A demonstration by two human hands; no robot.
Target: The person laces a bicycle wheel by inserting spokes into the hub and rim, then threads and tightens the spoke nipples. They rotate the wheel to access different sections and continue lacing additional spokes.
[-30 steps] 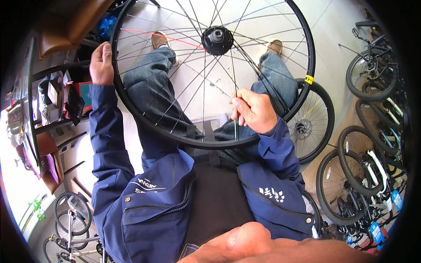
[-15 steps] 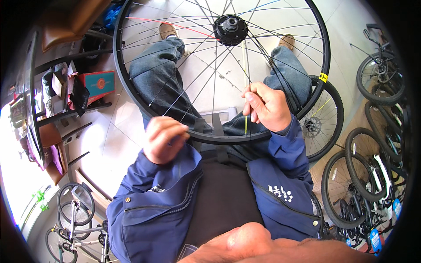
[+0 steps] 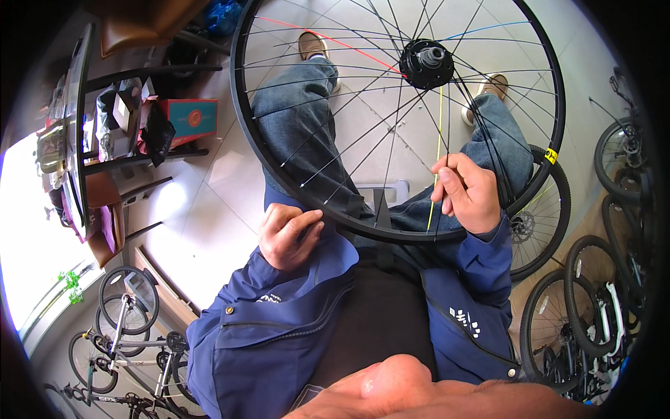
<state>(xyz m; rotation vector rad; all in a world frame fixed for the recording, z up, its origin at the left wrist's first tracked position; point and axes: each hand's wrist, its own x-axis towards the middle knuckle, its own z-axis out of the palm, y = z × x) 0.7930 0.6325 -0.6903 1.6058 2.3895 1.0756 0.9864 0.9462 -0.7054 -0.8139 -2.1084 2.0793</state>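
A bare black bicycle wheel rim (image 3: 254, 133) lies across my lap, laced with thin spokes. Most spokes are black, but a red spoke (image 3: 335, 42), a yellow spoke (image 3: 439, 129) and a blue spoke (image 3: 492, 28) stand out. The black hub (image 3: 426, 64) sits at the wheel's far middle. My right hand (image 3: 469, 194) pinches a black spoke between thumb and forefinger, close beside the yellow one, inside the near rim. My left hand (image 3: 287, 236) is closed at the rim's near-left edge, its forefinger reaching toward it. Whatever its fingertips hold is too small to make out.
Another wheel with a tyre (image 3: 551, 237) stands under the rim at right. Several bicycles (image 3: 586, 300) crowd the right side. At left are a glass table (image 3: 80, 133), a red and teal box (image 3: 188, 120) and a brown chair (image 3: 105, 216). A silver bicycle (image 3: 125, 328) stands lower left.
The whole scene has shifted rightward and slightly down in the picture. My left hand, blurred before, is now sharp and a little further from the rim. My right hand keeps its pinch.
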